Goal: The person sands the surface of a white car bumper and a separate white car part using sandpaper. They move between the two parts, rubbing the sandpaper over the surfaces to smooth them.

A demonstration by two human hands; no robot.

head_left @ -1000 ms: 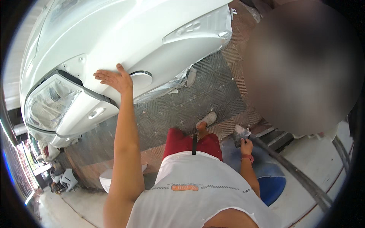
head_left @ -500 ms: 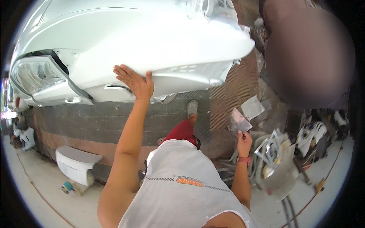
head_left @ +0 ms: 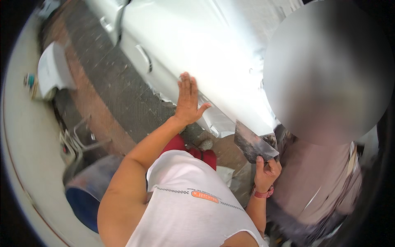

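Note:
A white car body (head_left: 181, 41) spans the upper middle. My left hand (head_left: 188, 101) lies on its side near the lower edge, fingers stretched forward and thumb spread, holding nothing. An oval fitting (head_left: 144, 58) sits on the car side, left of that hand. My right hand (head_left: 267, 173), with a red band at the wrist, pinches a sheet of sandpaper (head_left: 255, 145) between thumb and fingers. Dark grey with a pinkish part, the sheet is slightly bent. Its upper corner overlaps the car's lower right end in view; I cannot tell whether they touch.
A blurred round patch hides the upper right, above a person's brownish clothing (head_left: 312, 181) close to my right hand. At left are a loose white curved panel (head_left: 51, 70), a metal frame (head_left: 84, 140) and a blue drum (head_left: 82, 206) beside a pale wall (head_left: 24, 136).
My view has turned right, toward the car's end. The sandpaper has moved from over the floor up to the car's edge. My left hand has shifted along the side toward that end.

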